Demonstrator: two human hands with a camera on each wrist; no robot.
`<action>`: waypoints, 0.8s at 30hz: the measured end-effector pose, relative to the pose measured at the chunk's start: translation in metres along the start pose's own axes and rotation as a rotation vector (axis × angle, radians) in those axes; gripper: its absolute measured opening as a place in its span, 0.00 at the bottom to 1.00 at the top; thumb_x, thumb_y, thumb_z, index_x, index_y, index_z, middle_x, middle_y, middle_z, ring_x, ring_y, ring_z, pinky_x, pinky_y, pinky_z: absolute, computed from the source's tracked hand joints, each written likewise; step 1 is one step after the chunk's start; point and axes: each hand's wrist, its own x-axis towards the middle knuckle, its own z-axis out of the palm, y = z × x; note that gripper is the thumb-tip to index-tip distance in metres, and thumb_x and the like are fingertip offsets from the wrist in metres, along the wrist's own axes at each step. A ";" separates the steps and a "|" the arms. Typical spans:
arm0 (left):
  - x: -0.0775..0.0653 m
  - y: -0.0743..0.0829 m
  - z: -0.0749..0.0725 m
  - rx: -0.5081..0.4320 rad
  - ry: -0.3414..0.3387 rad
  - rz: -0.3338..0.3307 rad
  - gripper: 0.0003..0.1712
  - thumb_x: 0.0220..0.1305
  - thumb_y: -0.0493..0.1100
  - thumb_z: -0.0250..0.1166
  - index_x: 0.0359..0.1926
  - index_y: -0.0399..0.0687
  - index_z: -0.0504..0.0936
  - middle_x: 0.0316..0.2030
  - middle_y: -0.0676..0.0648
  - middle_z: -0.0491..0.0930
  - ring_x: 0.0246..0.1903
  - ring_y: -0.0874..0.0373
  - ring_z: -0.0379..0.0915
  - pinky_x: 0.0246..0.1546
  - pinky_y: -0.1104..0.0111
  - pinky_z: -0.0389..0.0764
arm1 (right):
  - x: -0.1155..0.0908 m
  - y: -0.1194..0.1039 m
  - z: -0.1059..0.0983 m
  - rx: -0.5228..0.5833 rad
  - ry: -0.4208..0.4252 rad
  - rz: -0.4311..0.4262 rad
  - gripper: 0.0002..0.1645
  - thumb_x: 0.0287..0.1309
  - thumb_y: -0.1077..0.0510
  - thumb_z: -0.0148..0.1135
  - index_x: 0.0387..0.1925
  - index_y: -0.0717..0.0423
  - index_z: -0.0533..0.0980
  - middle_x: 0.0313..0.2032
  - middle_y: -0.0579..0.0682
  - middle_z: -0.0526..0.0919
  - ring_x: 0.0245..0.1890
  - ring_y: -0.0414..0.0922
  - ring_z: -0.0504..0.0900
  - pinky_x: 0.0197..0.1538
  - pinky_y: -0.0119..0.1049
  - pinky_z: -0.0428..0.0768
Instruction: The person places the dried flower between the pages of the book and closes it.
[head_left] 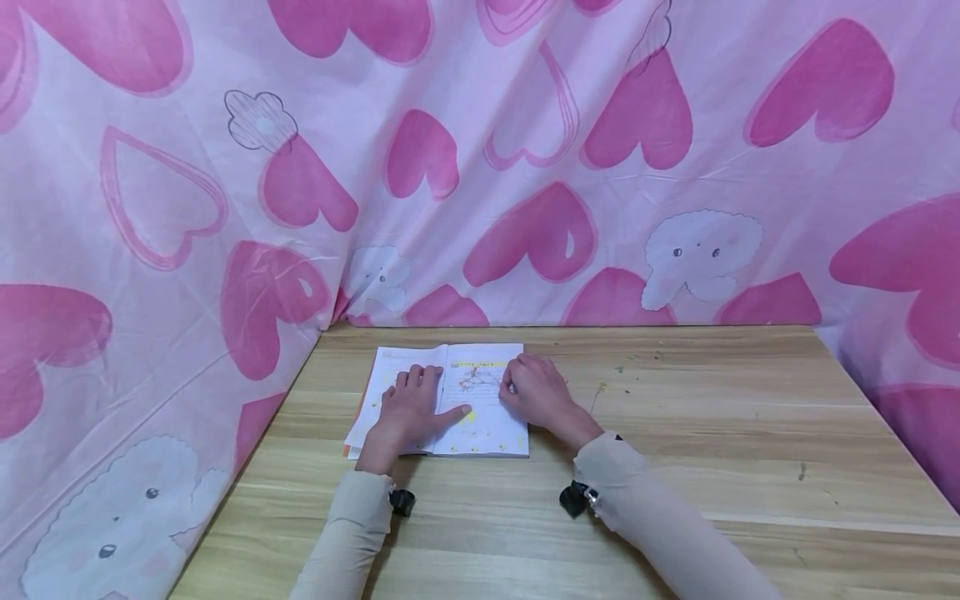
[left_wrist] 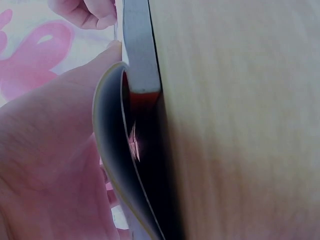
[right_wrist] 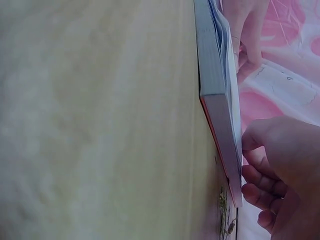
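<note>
An open book [head_left: 487, 437] lies on the wooden table, its pages printed with yellow decorations. My left hand [head_left: 408, 412] rests on the left page with fingers spread, its thumb reaching across the fold onto the right page. In the left wrist view the lower edge of a page [left_wrist: 107, 150] bows up beside the palm. On the right page lies a thin, reddish-brown dried flower sprig [head_left: 474, 380]. At that page's right side my right hand [head_left: 538, 390] has curled fingers, with thumb and forefinger pinching at the sprig's right end; the fingers partly hide the grip.
Another thin dried sprig [head_left: 598, 393] lies on the table [head_left: 712, 467] just right of the book, also close to the book in the right wrist view. Small dark plant crumbs are scattered farther right. A pink heart-patterned cloth [head_left: 525, 167] hangs behind and along the left side.
</note>
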 end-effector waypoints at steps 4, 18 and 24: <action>0.000 0.000 0.000 -0.004 -0.005 -0.004 0.57 0.64 0.79 0.65 0.81 0.51 0.62 0.71 0.39 0.69 0.69 0.39 0.65 0.70 0.36 0.72 | -0.001 0.000 -0.003 0.008 -0.015 -0.004 0.08 0.69 0.51 0.69 0.35 0.50 0.84 0.37 0.44 0.82 0.40 0.45 0.77 0.59 0.46 0.78; 0.000 0.001 0.000 -0.033 -0.016 -0.007 0.56 0.66 0.77 0.66 0.81 0.50 0.62 0.71 0.38 0.68 0.68 0.38 0.64 0.71 0.36 0.69 | 0.011 0.036 -0.020 0.015 -0.104 -0.013 0.33 0.76 0.46 0.66 0.77 0.49 0.73 0.77 0.51 0.74 0.76 0.55 0.74 0.77 0.58 0.72; -0.001 0.004 0.000 -0.077 -0.018 -0.008 0.56 0.68 0.73 0.68 0.82 0.47 0.60 0.76 0.35 0.63 0.72 0.34 0.60 0.75 0.33 0.64 | 0.013 0.036 -0.021 0.039 -0.165 0.003 0.33 0.78 0.45 0.63 0.78 0.49 0.73 0.80 0.51 0.72 0.81 0.56 0.68 0.81 0.58 0.66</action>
